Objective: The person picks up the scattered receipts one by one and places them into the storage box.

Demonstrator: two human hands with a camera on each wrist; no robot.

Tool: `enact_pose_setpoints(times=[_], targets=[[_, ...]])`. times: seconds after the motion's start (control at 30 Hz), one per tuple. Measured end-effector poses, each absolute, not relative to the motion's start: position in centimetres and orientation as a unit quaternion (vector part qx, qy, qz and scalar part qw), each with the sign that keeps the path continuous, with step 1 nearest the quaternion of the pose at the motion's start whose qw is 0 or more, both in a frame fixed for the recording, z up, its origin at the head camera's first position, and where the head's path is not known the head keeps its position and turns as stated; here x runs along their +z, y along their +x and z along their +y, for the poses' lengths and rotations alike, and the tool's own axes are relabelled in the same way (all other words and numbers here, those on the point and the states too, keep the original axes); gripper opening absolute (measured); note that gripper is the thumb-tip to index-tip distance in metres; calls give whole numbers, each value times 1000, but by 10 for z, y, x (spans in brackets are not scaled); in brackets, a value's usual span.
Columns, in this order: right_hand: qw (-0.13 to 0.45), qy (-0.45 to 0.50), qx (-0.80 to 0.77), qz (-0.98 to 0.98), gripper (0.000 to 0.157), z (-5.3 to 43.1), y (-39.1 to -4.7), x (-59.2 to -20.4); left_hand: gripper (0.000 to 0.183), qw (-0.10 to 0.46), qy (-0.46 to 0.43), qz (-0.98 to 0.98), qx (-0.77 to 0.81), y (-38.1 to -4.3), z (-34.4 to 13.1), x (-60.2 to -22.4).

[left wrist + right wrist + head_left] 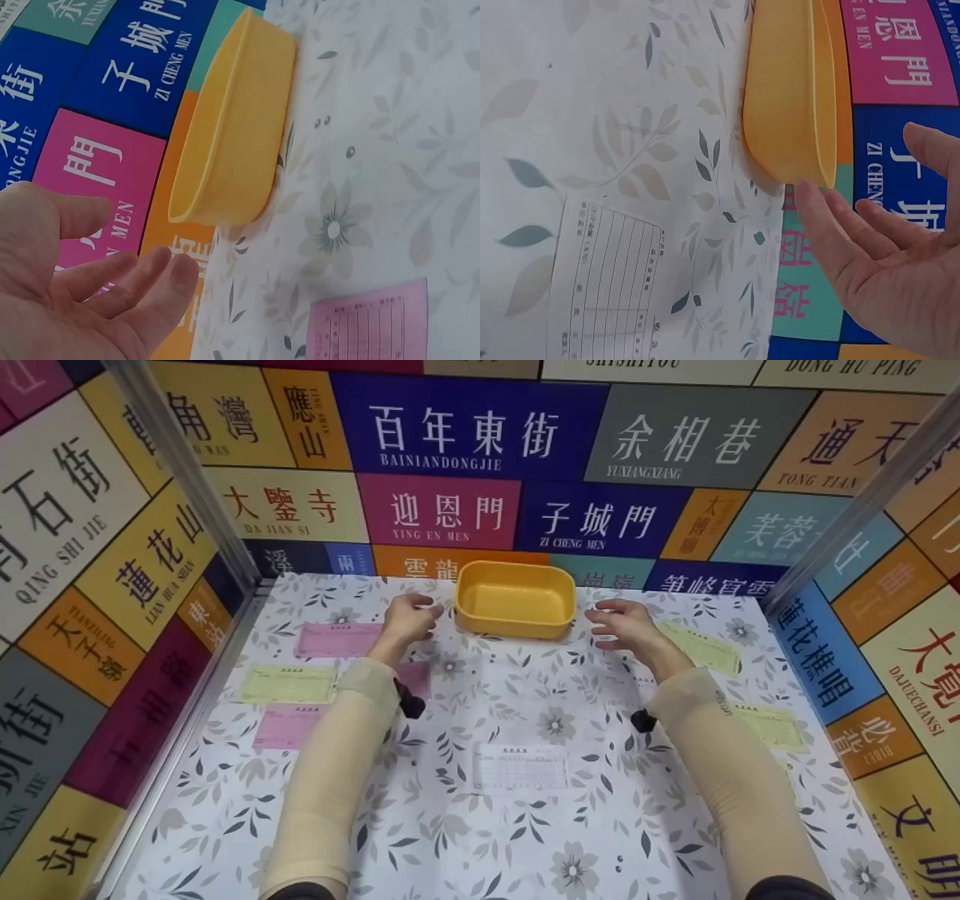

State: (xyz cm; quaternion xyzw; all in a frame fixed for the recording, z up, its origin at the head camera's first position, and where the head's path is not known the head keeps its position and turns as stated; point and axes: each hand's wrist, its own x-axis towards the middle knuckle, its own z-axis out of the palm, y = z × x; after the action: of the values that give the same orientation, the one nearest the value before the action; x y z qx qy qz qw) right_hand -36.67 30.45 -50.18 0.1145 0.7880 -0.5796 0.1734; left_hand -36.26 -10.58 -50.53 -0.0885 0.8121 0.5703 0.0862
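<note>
A yellow rectangular plastic basin (516, 598) with rounded corners stands at the far edge of the table, its inside bare in the head view. My left hand (409, 620) hovers just left of it, fingers loosely bent and holding nothing. On the other side, my right hand (622, 624) is apart from the basin, its fingers spread towards the wall of it. In the left wrist view, the left palm (82, 300) faces the basin (251, 127) across a gap. From the right wrist, the right fingertips (810, 196) appear right by the basin's end.
Pink slips (341, 640) and a yellow slip (289, 685) lie on the left of the flower-patterned tablecloth (442, 840). More yellow slips (705, 649) lie on the right, a white form (520, 769) at centre front. Panels with street names (465, 427) enclose the back and sides.
</note>
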Motion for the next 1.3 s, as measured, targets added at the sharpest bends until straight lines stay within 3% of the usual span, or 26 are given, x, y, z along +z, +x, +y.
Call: enact_pose_setpoints(times=[0.2,0.37,0.63,0.97,1.3], targets=[[191,173,-635,728,71,299,-385,-508,48,138,-137,737,648,-381,-103,-505],[193,207,-664,693,61,292,-398,-510,48,140,-185,691,685,-396,-100,-509],[205,238,-681,662,61,289,-412,-523,37,155,-230,679,680,-414,-84,-526],[187,256,-661,680,56,280,-419,-529,51,132,-225,692,673,-425,-68,-536],[164,274,-665,676,63,272,-424,-531,41,120,-255,661,695,-431,-61,-542]])
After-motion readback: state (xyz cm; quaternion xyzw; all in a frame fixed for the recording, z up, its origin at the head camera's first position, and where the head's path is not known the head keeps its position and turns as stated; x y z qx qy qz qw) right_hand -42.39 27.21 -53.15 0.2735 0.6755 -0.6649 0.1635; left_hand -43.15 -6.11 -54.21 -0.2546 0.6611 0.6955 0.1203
